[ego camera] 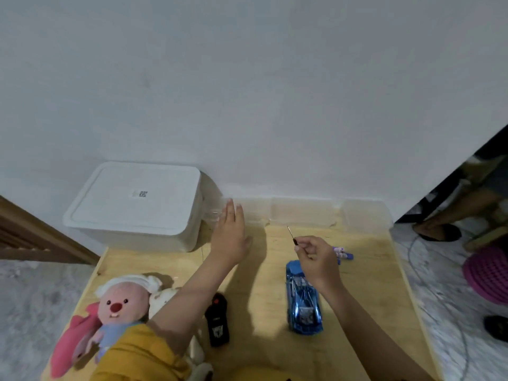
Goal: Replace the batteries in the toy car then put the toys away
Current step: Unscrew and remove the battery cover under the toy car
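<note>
A white wall (275, 78) is filling the top of the view, with grey speckled floor (33, 298) spreading out on either side of the work surface. At the left edge, a brown wooden frame (33, 235) is slanting down to the floor. Over on the right, a dark doorway is opening onto a pink ribbed object (486, 276), dark slippers (439, 232) and a thin grey cable (412, 257) trailing across the floor.

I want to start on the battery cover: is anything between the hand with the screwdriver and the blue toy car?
Nothing visible. The right hand pinches the screwdriver just above the blue toy car, which lies uncovered on the table.
</note>
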Demonstrator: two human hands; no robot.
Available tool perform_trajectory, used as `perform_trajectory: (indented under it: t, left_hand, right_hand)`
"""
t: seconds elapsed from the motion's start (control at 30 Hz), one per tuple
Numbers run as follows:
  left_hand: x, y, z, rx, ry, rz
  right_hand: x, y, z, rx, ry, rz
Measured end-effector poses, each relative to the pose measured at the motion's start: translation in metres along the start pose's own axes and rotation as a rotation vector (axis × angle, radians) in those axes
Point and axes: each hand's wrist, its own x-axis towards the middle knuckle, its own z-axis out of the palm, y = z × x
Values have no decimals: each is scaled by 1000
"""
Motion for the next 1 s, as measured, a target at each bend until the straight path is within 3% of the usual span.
perform_trajectory:
  t: [0.27,0.4,0.53,0.77,1.0]
  left_hand:
    - [-67,80,37,-127,-103,21]
    - [-88,113,65,-46,-300,-33]
    - [-98,133,84,-36,-379,-109]
    - [-106,140,91,-168,-308,-191]
    - [-118,134,70,-695,-106,-125]
  right_hand:
    - [-39,27,-47,-62,60,211]
    - [-57,40,-67,-47,53,296]
    - [-72,50,-82,29,29,331]
    - [-86,56,-90,74,6,355]
    - [-79,49,-91,150,-42,376]
